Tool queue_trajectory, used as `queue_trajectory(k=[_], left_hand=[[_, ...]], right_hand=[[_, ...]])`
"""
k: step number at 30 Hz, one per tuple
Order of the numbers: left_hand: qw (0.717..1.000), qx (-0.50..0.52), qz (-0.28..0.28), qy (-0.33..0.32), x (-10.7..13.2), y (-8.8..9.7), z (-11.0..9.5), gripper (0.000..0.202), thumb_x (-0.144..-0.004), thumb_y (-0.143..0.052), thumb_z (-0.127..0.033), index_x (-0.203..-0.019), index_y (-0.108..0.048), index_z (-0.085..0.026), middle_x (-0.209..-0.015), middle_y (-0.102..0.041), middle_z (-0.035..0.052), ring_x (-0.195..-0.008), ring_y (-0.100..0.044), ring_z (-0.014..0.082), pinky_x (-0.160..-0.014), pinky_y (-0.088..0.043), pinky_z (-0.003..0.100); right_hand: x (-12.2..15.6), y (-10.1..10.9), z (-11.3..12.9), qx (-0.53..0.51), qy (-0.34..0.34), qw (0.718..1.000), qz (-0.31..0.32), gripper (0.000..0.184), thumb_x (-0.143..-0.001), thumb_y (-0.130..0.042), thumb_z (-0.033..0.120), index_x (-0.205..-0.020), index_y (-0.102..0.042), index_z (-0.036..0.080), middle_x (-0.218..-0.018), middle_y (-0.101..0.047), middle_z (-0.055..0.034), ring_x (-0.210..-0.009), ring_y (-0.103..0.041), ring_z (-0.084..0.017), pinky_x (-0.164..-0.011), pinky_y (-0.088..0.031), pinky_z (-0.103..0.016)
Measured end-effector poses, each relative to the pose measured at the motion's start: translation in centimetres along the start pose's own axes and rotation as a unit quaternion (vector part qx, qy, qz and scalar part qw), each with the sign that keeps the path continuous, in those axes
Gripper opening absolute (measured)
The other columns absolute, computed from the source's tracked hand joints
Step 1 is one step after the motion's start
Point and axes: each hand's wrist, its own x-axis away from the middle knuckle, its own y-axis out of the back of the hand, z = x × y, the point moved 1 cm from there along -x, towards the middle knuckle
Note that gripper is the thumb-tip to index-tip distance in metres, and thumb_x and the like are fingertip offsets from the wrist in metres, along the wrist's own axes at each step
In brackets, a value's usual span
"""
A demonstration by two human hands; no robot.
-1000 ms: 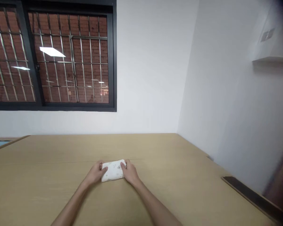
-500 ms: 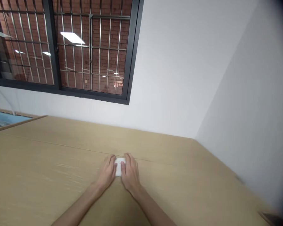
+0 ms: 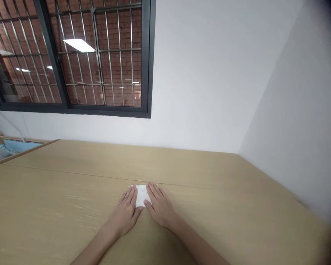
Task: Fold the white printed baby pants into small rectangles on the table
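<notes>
A small folded white cloth (image 3: 141,194) with a faint print lies on the light wooden table (image 3: 71,206). My left hand (image 3: 126,214) lies flat over its left part, fingers stretched out and together. My right hand (image 3: 160,208) lies flat over its right part, fingers extended. Only a narrow strip of the cloth shows between the two hands. Both palms press down on the cloth and the tabletop.
A seam (image 3: 71,173) runs across the table just beyond the cloth. A black-framed barred window (image 3: 71,55) with a brick wall behind it fills the upper left. White walls meet in a corner at the right. A blue item (image 3: 5,149) sits at the far left.
My hands went from holding the cloth's two ends to lying flat on top of it, closer together. The cloth looks smaller, mostly covered. The camera view shifted to the right.
</notes>
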Motion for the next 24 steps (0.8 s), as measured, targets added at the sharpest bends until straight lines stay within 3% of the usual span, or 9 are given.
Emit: queue_trajectory(k=[3,8,11,14,18,21,24], left_hand=[[1.0,0.008,0.006,-0.005,0.2,0.6,0.5,0.071,-0.102,-0.04,-0.052,-0.155,-0.028,-0.008,-0.161,-0.029,0.0204,-0.151,-0.026,0.0302,-0.121,-0.033,0.051],[0.999,0.034,0.007,0.005,-0.5,1.2,0.7,0.081,-0.093,-0.054,-0.058,-0.154,-0.032,-0.009,-0.158,-0.037,0.0207,-0.147,-0.035,0.0329,-0.119,-0.036,0.052],[0.998,0.055,0.02,0.022,-1.0,1.5,0.9,0.076,-0.088,-0.06,-0.042,-0.153,-0.035,-0.01,-0.156,-0.041,0.0202,-0.146,-0.038,0.0324,-0.12,-0.036,0.052],[0.996,0.077,0.032,0.035,-1.2,1.9,1.0,0.072,-0.082,-0.054,-0.02,-0.151,-0.035,-0.012,-0.156,-0.043,0.0181,-0.146,-0.039,0.0286,-0.122,-0.031,0.05],[0.994,0.099,0.034,0.015,-0.7,2.5,0.6,0.084,-0.08,-0.054,-0.018,-0.156,-0.02,-0.011,-0.158,-0.039,0.0191,-0.149,-0.034,0.0279,-0.124,-0.026,0.051],[0.994,0.102,0.027,0.008,-0.3,2.6,0.3,0.088,-0.08,-0.062,-0.027,-0.156,-0.018,-0.012,-0.158,-0.038,0.0214,-0.148,-0.034,0.0317,-0.122,-0.027,0.055],[0.995,0.095,0.001,0.014,-0.4,3.1,0.2,0.06,-0.089,-0.053,-0.025,-0.147,-0.039,-0.017,-0.154,-0.044,0.0184,-0.146,-0.038,0.0312,-0.119,-0.031,0.055]], right_hand=[[0.2,0.6,-0.2,0.017,0.014,0.999,-0.041,0.062,-0.106,-0.032,0.047,-0.159,-0.03,0.015,-0.167,-0.02,-0.0126,-0.155,-0.012,-0.035,-0.123,-0.019,-0.061],[0.2,1.4,-0.5,-0.025,0.052,0.998,-0.022,0.062,-0.102,-0.043,0.045,-0.156,-0.035,0.013,-0.158,-0.04,-0.0177,-0.146,-0.036,-0.033,-0.119,-0.033,-0.052],[0.2,1.5,-1.2,-0.046,0.059,0.997,-0.004,0.074,-0.095,-0.055,0.05,-0.155,-0.036,0.012,-0.159,-0.038,-0.02,-0.145,-0.037,-0.035,-0.117,-0.035,-0.052],[0.2,1.6,-1.7,-0.061,0.067,0.996,0.002,0.074,-0.086,-0.059,0.032,-0.154,-0.039,0.012,-0.159,-0.037,-0.0189,-0.145,-0.036,-0.034,-0.117,-0.034,-0.051],[0.0,1.5,-2.0,-0.097,0.067,0.993,-0.013,0.078,-0.073,-0.055,0.017,-0.15,-0.043,0.014,-0.153,-0.048,-0.0154,-0.14,-0.043,-0.031,-0.115,-0.036,-0.049],[-0.3,1.5,-1.9,-0.139,0.047,0.988,-0.057,0.063,-0.077,-0.052,0.015,-0.14,-0.051,0.018,-0.14,-0.06,-0.013,-0.129,-0.053,-0.029,-0.112,-0.039,-0.049],[-0.9,2.0,-1.6,-0.224,0.003,0.969,-0.103,0.037,-0.09,-0.05,0.024,-0.125,-0.059,0.02,-0.123,-0.068,-0.0115,-0.115,-0.061,-0.028,-0.104,-0.046,-0.046]])
